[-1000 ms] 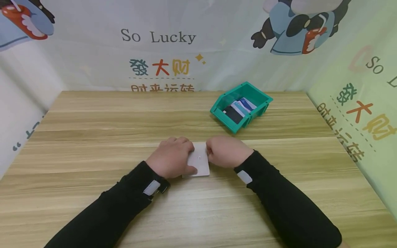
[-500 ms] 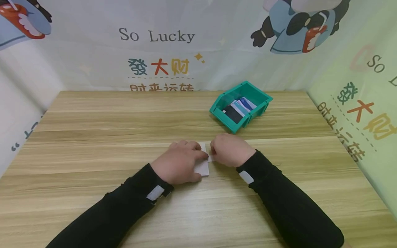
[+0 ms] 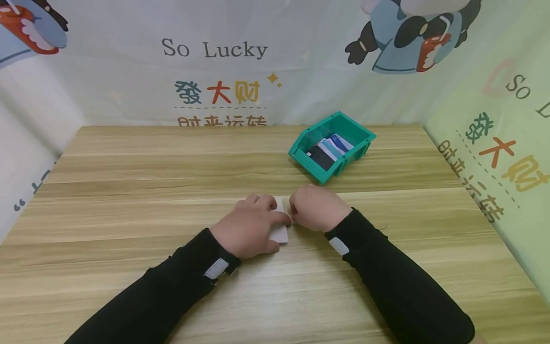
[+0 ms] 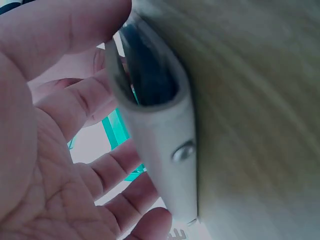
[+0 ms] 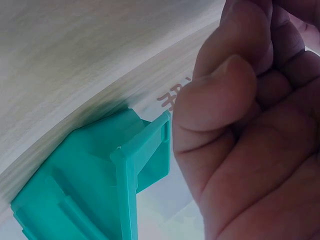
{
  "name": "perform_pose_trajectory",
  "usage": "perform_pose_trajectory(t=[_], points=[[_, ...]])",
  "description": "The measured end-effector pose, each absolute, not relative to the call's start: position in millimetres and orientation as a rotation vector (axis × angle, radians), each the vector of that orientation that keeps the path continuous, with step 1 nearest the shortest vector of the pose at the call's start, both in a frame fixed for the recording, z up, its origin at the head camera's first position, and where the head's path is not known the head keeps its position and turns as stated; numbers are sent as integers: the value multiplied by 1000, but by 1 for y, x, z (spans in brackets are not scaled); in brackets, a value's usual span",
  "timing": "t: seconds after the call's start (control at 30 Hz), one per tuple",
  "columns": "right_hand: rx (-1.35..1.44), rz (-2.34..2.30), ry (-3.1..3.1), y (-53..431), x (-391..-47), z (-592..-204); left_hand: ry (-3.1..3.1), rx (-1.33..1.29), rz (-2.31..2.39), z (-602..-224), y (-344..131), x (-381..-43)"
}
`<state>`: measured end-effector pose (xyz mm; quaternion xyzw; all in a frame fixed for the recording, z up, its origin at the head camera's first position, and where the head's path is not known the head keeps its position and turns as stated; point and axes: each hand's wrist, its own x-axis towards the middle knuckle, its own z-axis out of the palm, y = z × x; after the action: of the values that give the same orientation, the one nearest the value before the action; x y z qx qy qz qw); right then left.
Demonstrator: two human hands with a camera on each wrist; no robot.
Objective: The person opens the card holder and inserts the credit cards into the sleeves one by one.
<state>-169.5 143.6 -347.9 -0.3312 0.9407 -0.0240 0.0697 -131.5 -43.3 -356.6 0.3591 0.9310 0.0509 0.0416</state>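
Your surface (image 3: pixel 150 181) gives you wide room to the left and right, ending at the patterned cloth (image 3: pixel 309 105) behind. The white holder (image 3: pixel 280 233) lies flat near its middle, its right edge and near right corner exposed between your hands. Your left grip (image 3: pixel 251 229) spans the holder, fingers bent over it and holding it down. Your right grip (image 3: pixel 320 209) is curled, pinching a pale sliver (image 3: pixel 293 221) just beside that edge. The green bin (image 3: pixel 307 167) sits askew just beyond your right knuckles, so room is tighter there.

Most of the holder is under your left fingers; from your left wrist you see its snap (image 4: pixel 183 151) and blurred dark layers (image 4: pixel 150 70) inside its open end. You can't tell whether the sliver belongs to the holder. The cards (image 3: pixel 331 149) in the bin overlap.
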Motion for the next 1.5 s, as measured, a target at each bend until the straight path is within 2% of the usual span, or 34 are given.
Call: perform_pose_trajectory(t=[0.93, 1.5], points=[[-939, -149, 2789, 141, -169, -350, 2779, 965, 488, -334, -55, -134], [-923, -156, 2782, 141, -170, -351, 2834, 769, 571, -320, -66, -135]])
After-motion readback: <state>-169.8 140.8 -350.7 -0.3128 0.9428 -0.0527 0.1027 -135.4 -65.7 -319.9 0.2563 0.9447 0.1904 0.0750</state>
